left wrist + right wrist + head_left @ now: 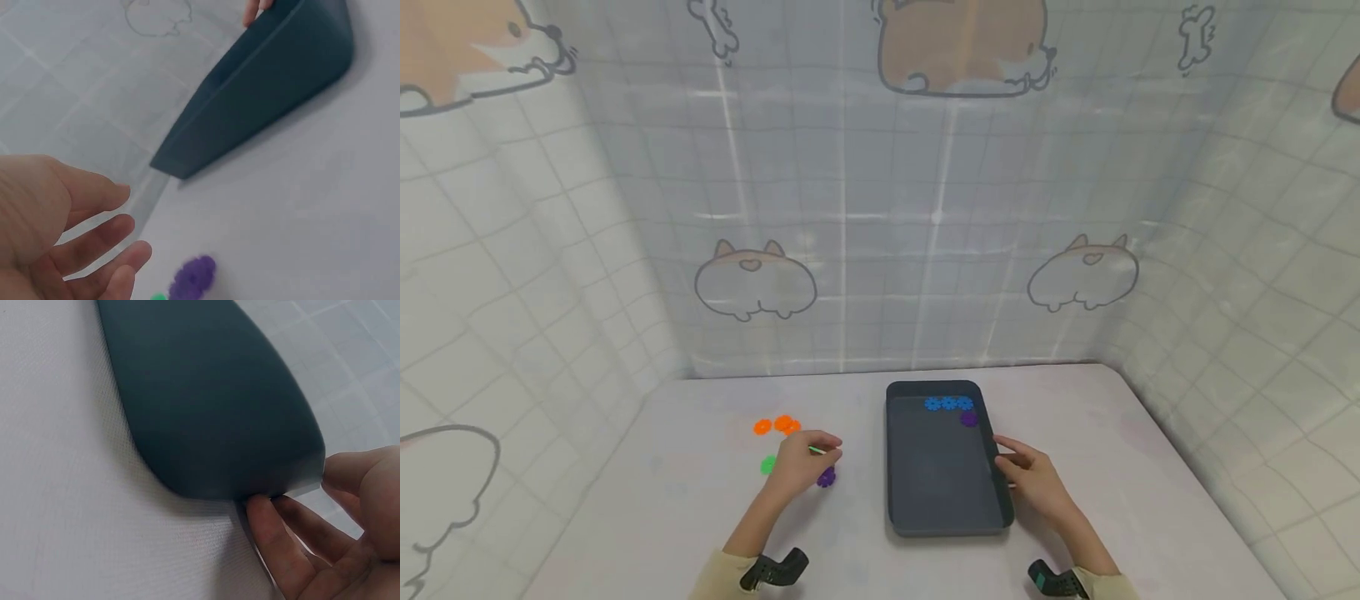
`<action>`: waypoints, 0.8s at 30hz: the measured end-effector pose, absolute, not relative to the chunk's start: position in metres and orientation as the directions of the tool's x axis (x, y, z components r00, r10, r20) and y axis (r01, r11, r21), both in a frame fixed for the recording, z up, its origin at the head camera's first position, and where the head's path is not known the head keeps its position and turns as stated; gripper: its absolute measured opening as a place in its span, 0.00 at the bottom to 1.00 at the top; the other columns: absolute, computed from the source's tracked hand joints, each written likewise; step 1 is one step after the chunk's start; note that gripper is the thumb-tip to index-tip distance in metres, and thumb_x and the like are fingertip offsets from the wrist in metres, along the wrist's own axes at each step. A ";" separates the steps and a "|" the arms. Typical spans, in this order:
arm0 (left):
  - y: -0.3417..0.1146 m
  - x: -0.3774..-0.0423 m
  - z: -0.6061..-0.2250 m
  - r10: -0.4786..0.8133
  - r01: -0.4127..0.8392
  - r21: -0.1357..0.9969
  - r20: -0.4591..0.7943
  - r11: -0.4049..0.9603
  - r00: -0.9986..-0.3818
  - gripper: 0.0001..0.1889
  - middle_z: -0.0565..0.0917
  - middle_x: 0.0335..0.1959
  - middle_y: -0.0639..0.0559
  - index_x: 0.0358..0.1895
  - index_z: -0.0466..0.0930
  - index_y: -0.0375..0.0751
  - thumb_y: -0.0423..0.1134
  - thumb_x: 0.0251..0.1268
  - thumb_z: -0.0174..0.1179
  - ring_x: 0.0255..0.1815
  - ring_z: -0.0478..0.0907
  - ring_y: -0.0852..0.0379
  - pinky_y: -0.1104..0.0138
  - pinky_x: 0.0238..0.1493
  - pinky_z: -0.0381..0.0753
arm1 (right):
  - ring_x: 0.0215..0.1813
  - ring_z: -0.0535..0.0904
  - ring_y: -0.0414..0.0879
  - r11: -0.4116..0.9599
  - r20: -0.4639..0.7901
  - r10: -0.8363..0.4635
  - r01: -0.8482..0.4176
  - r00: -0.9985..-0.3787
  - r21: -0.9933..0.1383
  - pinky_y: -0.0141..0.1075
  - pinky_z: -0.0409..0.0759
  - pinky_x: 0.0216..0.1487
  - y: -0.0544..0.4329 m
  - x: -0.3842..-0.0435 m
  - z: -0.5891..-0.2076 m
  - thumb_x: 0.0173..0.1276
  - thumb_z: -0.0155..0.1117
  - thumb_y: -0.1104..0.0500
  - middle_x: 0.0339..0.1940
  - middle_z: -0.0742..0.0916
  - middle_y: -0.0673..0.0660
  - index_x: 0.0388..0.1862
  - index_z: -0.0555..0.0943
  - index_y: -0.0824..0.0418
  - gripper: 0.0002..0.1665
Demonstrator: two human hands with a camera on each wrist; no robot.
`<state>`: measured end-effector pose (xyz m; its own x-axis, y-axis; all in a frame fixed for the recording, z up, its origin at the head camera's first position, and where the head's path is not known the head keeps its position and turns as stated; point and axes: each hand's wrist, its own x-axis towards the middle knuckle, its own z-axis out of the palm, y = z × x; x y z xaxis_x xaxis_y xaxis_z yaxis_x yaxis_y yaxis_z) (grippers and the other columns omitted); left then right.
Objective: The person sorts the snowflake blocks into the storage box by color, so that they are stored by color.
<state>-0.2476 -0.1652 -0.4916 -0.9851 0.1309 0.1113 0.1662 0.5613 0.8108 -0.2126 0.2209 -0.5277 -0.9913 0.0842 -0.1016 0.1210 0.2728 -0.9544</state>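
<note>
Looked like the pick-up step: the left hand (pixel 800 463) hovered, thumb and fingers apart, purple pieces (pixel 826 477) just beneath, seemingly needing a pinch, as the right hand (pixel 1037 482) gripped the tray (pixel 943 492) beside it.

Between the left hand (pixel 799 463) and dark grey rectangular tray (pixel 947 483), the white bench (pixel 865 508) offers passage. The right hand (pixel 1036 482) blocks the tray's right.
</note>
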 end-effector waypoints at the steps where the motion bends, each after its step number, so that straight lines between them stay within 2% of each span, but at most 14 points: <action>1: -0.168 -0.247 -0.494 0.123 0.154 0.813 0.102 0.562 -0.987 0.05 0.85 0.33 0.53 0.39 0.87 0.37 0.32 0.59 0.67 0.32 0.81 0.54 0.66 0.32 0.82 | 0.42 0.84 0.53 0.275 -0.100 0.084 0.120 -0.991 -0.954 0.45 0.84 0.40 0.221 -0.213 -0.528 0.70 0.62 0.61 0.53 0.83 0.67 0.66 0.75 0.58 0.25; 11: -0.183 -0.240 -0.524 0.070 0.106 0.822 0.081 0.559 -0.994 0.04 0.85 0.32 0.54 0.36 0.87 0.40 0.32 0.57 0.69 0.32 0.81 0.57 0.67 0.34 0.82 | 0.42 0.83 0.52 0.273 -0.107 0.084 0.126 -0.991 -0.954 0.44 0.84 0.40 0.222 -0.213 -0.527 0.70 0.63 0.59 0.54 0.82 0.66 0.66 0.75 0.56 0.26; 19: -0.185 -0.235 -0.535 0.022 0.082 0.786 0.087 0.612 -0.996 0.10 0.85 0.34 0.53 0.38 0.87 0.42 0.32 0.50 0.73 0.33 0.79 0.59 0.67 0.33 0.80 | 0.41 0.83 0.53 0.278 -0.097 0.091 0.119 -0.991 -0.953 0.44 0.84 0.40 0.220 -0.210 -0.527 0.70 0.63 0.60 0.52 0.83 0.67 0.66 0.75 0.59 0.25; 24: -0.185 -0.236 -0.539 0.000 0.086 0.749 0.114 0.657 -0.993 0.13 0.84 0.33 0.53 0.38 0.87 0.40 0.35 0.46 0.75 0.33 0.77 0.58 0.64 0.34 0.80 | 0.42 0.84 0.53 0.276 -0.097 0.097 0.121 -0.991 -0.954 0.44 0.84 0.41 0.220 -0.212 -0.528 0.70 0.63 0.60 0.53 0.83 0.66 0.66 0.75 0.57 0.25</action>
